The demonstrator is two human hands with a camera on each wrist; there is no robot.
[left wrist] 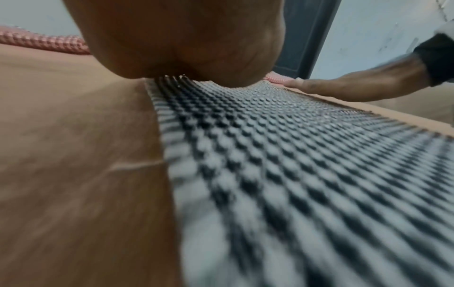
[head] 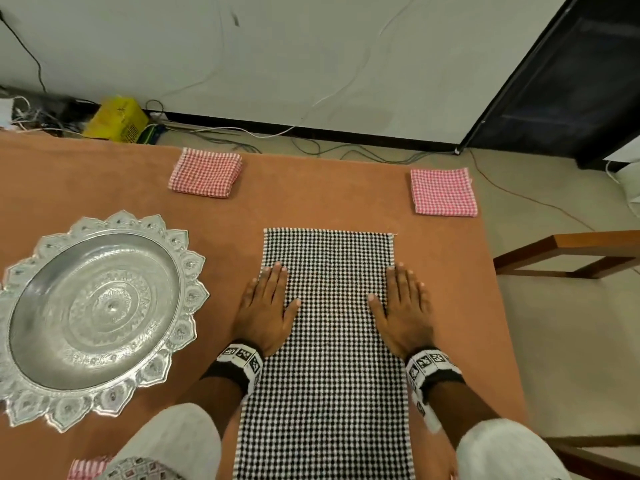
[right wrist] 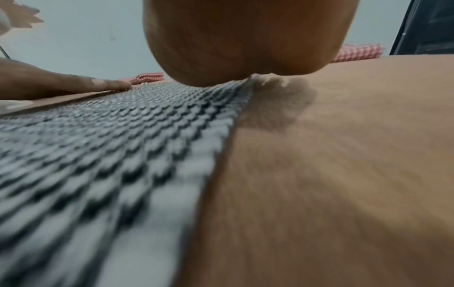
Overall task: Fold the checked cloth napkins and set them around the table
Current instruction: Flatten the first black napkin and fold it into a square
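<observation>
A long black-and-white checked napkin lies flat on the brown table, running from the near edge toward the middle. My left hand presses flat on its left edge with straight fingers. On the napkin's right edge my right hand lies flat the same way. Two folded red-and-white checked napkins sit farther off, one at the far middle, one at the far right corner. The wrist views show the heel of each palm on the black-and-white napkin.
A large ornate silver bowl stands on the table's left side. Another red checked cloth peeks out at the near edge. A wooden chair stands to the right of the table. Cables and a yellow box lie on the floor beyond.
</observation>
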